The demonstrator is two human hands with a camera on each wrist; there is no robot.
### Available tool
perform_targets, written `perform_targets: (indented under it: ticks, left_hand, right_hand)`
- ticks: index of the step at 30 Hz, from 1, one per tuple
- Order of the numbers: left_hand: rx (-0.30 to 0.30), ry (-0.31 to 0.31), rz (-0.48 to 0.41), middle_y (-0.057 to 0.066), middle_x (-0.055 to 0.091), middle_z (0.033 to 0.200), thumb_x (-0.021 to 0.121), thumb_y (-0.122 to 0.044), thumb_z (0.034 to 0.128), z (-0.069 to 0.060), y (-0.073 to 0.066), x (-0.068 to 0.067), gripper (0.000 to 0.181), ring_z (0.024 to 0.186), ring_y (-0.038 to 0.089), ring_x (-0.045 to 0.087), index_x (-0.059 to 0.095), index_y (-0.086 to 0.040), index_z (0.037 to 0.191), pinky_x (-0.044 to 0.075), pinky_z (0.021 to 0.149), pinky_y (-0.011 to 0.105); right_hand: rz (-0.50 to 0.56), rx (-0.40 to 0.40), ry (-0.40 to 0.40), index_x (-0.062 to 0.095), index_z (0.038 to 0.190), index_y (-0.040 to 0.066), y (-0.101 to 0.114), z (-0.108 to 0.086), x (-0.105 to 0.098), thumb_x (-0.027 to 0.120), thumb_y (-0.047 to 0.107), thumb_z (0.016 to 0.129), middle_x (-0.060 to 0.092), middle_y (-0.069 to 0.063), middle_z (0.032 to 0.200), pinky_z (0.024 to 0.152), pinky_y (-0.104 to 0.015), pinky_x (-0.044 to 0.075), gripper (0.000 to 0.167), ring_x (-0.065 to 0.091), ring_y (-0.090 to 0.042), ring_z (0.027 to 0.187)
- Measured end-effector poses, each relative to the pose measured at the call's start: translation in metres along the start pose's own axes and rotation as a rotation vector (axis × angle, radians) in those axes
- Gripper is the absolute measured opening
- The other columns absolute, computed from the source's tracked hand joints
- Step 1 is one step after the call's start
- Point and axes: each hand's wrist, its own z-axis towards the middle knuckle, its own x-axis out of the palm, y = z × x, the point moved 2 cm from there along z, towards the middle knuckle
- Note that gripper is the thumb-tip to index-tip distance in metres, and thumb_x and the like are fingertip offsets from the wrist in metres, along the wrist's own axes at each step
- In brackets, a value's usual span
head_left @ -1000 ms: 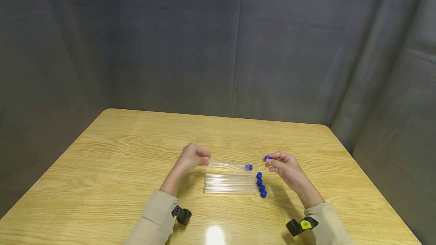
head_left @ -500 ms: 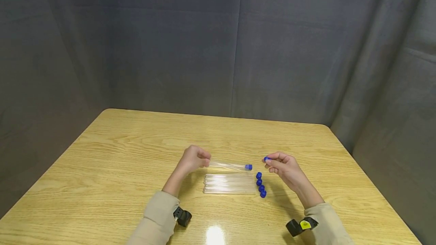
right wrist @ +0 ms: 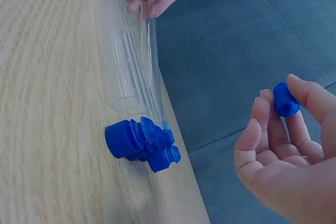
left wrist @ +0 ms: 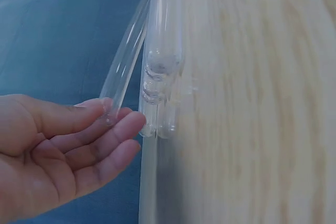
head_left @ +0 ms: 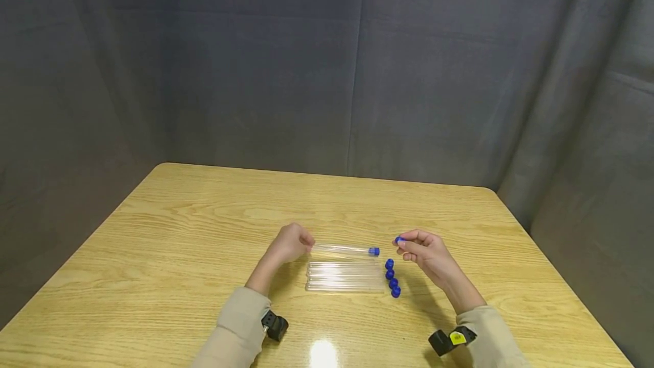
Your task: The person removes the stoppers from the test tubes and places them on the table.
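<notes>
A clear test tube (head_left: 339,249) with a blue cap (head_left: 374,251) on its right end lies behind a row of clear tubes (head_left: 344,276). My left hand (head_left: 291,243) pinches that capped tube's rounded end between thumb and fingers, as the left wrist view shows at the tube end (left wrist: 113,111). Held up to the right of it, another blue cap (right wrist: 286,99) is pinched between the thumb and fingers of my right hand (head_left: 429,254). Several loose blue caps (head_left: 393,283) stand in a line at the right ends of the uncapped tubes.
The wooden table (head_left: 153,277) spreads out around the tubes, with its far edge well beyond both hands. Dark grey curtains (head_left: 255,72) hang behind it and along its sides. A black camera sits on each wrist, the left camera (head_left: 276,326) and the right camera (head_left: 442,342).
My left hand has come down slightly and nearer to me, and the end of the capped tube it holds has lowered with it. The right hand and its cap have barely shifted.
</notes>
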Motion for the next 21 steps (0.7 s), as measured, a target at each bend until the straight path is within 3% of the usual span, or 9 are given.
perform_targets:
  ticks: [7, 21]
  left_hand:
    - [0.000, 0.024, 0.143, 0.008, 0.062, 0.082, 0.063, 0.010, 0.0752, 0.003, -0.004, 0.003, 0.015, 0.078, 0.022, 0.058, 0.066, 0.003, 0.088, 0.050, 0.067, 0.028]
    - [0.083, 0.033, 0.285, 0.008, 0.066, 0.079, 0.067, 0.012, 0.0710, 0.006, -0.011, 0.009, 0.014, 0.073, 0.019, 0.058, 0.070, 0.001, 0.079, 0.048, 0.060, 0.024]
  right_hand:
    - [0.005, -0.006, 0.015, 0.063, 0.089, 0.008, -0.002, 0.000, -0.001, 0.050, -0.005, 0.088, 0.065, -0.003, 0.087, 0.064, -0.020, 0.049, 0.018, 0.060, -0.011, 0.076]
    - [-0.010, 0.018, -0.009, 0.062, 0.089, 0.007, -0.003, -0.001, -0.001, 0.052, -0.004, 0.087, 0.065, -0.003, 0.088, 0.065, -0.021, 0.049, 0.016, 0.060, -0.012, 0.076]
